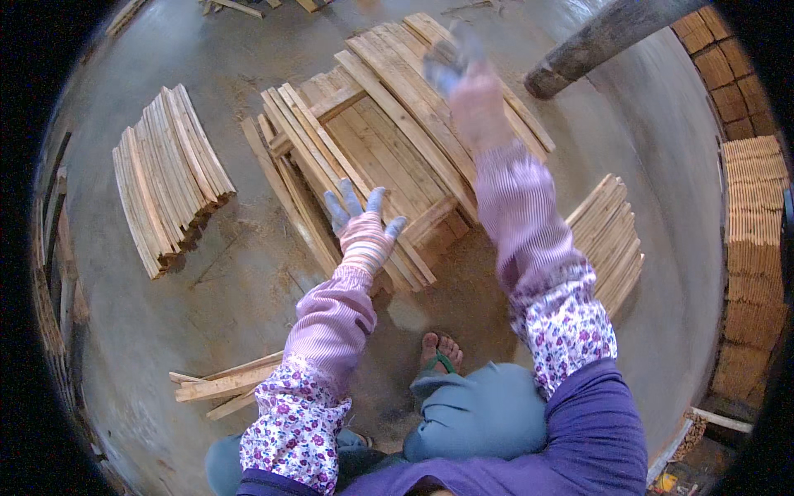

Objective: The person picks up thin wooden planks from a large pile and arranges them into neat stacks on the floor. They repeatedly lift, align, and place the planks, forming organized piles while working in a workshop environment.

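My left hand [365, 230], in a striped glove with grey-blue fingertips, lies with fingers spread over narrow wooden strips [311, 132] at the left side of a low stack. Flat boards [376, 149] form the middle of that stack, with a crosspiece [337, 102] near their far end. Toward the far right side my right hand [465, 78], also gloved, is over long wooden strips [413, 99]. Motion smears its fingers, so I cannot make out whether it grips anything.
Bundled strips [169, 174] lie on the floor at left, and another pile [608, 240] is at right. Loose sticks [231, 384] lie near my left arm. A thick post [612, 41] rises at far right; stacked wood [753, 248] lines the right edge. My foot [441, 351] is close to the stack.
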